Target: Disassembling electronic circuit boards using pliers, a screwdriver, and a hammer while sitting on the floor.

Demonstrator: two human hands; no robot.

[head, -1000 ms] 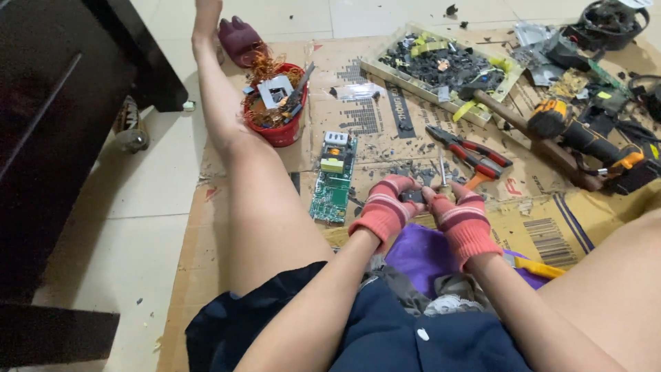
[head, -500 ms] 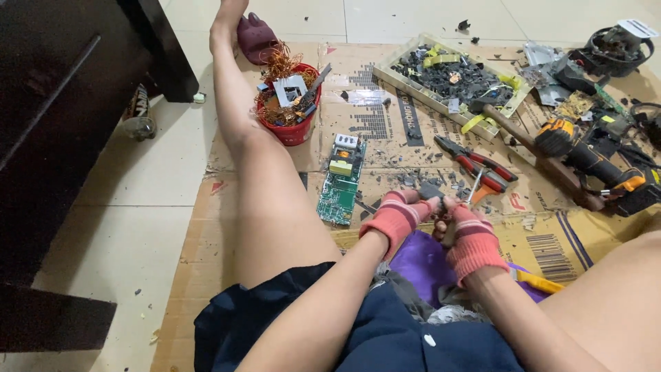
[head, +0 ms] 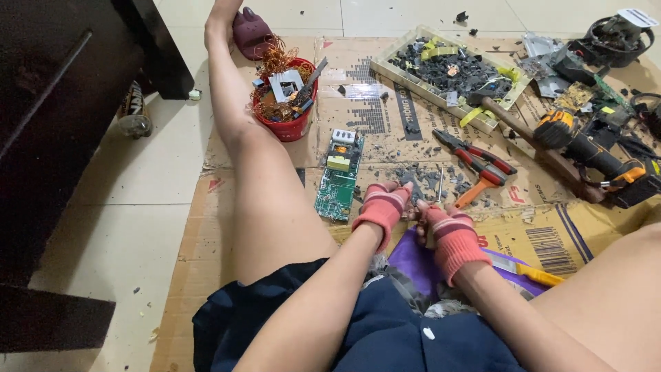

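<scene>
Pinching a small part between them, both gloved hands (head: 413,217) work; beyond the fingers, one board (head: 339,176) lies unstripped, tray (head: 385,63) already full.

Your left hand (head: 381,208) and right hand (head: 449,233) wear knitted cloth gloves, red-orange and fuzzy, matt all over. You sit on rough, matt brown cardboard (head: 551,231) laid over a smooth, glossy tiled floor (head: 138,207). Near your hands lie a green circuit board (head: 337,180) with a slight sheen, pliers (head: 475,160) with dull metal jaws and red plastic grips, and a glossy red plastic bucket (head: 289,127) of bare copper wire.
</scene>
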